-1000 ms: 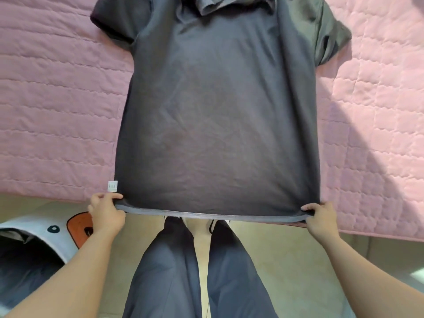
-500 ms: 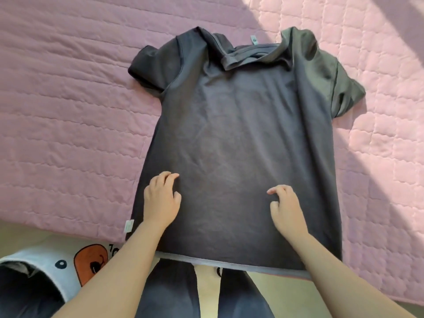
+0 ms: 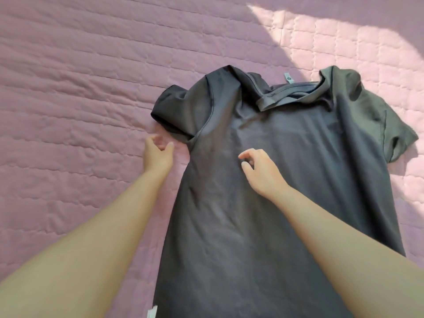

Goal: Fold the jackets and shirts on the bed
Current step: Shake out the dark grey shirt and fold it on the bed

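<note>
Done with tugging the hem and pressing the lower panel of the dark shirt, now spread flat on the pink bed. Reaching farther up: left hand just beside the rumpled sleeve, fingers loosely curled, holding nothing; right hand over the chest, fingers likewise loose and empty. Likely the sleeve fold next. Beyond, collar bunched. No container in view.

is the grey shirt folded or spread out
Spread out, not folded: the grey shirt lies full length on the pink quilt, both sleeves out; only the collar is rumpled.
</note>
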